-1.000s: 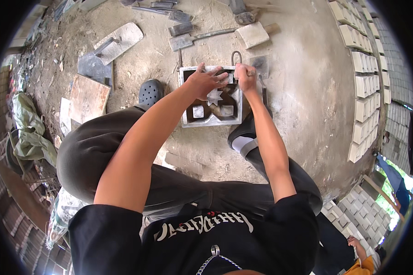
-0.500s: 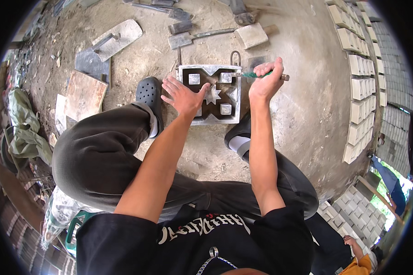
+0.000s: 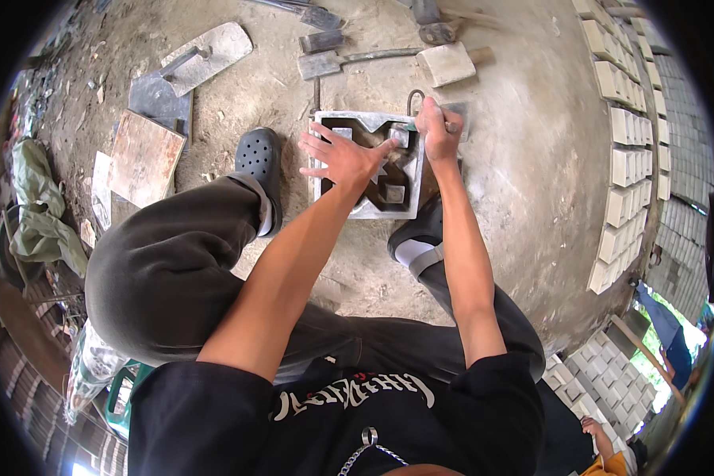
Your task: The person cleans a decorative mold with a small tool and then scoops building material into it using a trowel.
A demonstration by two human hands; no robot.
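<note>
Between my feet on the ground lies a square grey metal mould (image 3: 362,210) with blocks standing inside it and a pointed star shape at its middle, now partly hidden. My left hand (image 3: 345,161) is open, fingers spread over the mould's upper left part, its thumb reaching toward the upper right block (image 3: 400,137). Closed in a fist, my right hand (image 3: 439,133) grips a slim green-handled tool (image 3: 411,126) at the mould's upper right edge. Most of the tool is hidden by the fist.
Beyond the mould lie a flat-bladed tool (image 3: 319,65), a pale mallet-like block (image 3: 447,65) and a trowel (image 3: 214,57). Boards (image 3: 145,155) lie at left. Rows of pale blocks (image 3: 628,182) line the right side. Another person's hand (image 3: 591,428) shows at lower right.
My left hand has shifted right across the mould. My right hand has moved left and slightly up, close against the mould's edge, still holding the tool.
</note>
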